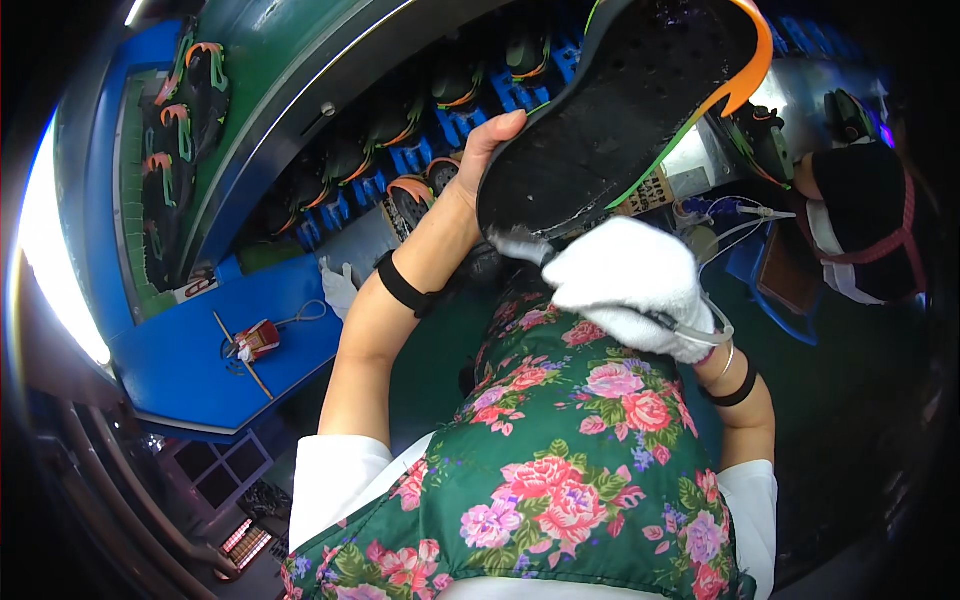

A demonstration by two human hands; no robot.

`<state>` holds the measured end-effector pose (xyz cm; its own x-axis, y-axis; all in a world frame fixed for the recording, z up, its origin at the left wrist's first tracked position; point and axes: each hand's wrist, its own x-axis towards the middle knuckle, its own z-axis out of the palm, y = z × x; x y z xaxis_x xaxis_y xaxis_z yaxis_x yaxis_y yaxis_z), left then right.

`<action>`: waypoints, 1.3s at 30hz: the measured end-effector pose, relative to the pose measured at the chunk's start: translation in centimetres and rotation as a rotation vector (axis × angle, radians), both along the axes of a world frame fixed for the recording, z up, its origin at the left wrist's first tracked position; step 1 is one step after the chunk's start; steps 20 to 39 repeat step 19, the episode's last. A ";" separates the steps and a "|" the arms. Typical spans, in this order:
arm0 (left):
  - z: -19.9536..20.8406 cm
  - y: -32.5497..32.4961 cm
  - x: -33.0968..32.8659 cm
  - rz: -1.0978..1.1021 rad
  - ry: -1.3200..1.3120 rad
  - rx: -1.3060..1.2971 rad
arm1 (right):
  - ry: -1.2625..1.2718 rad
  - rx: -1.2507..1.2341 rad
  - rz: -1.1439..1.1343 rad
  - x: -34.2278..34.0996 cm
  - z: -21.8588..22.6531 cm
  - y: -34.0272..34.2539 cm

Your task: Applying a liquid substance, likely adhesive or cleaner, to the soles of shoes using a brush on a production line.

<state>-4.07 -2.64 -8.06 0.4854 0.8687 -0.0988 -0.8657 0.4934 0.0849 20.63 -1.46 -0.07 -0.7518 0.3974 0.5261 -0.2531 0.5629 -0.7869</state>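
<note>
My left hand (478, 158) is bare and grips the heel end of a black shoe (625, 95), held up sole toward me. The sole is black with orange and green edges. My right hand (630, 285) wears a white glove and holds a small brush (518, 243) whose pale bristles touch the heel end of the sole. Both wrists carry black bands. A green apron with pink flowers covers my front below the hands.
A conveyor (400, 150) with blue holders carries several black shoes with orange trim behind my left hand. More such shoes lie on a green rack (180, 130) at far left. A blue bench (200, 350) holds a small red object and a stick. Another person (860, 220) works at right.
</note>
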 end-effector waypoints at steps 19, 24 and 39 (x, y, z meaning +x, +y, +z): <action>1.3 -1.4 7.4 0.008 0.044 0.002 | -0.037 0.342 -0.615 4.0 2.2 10.4; 1.3 -1.4 7.4 0.008 0.044 0.002 | -0.037 0.342 -0.615 4.0 2.2 10.4; 1.3 -1.4 7.4 0.008 0.044 0.002 | -0.037 0.342 -0.615 4.0 2.2 10.4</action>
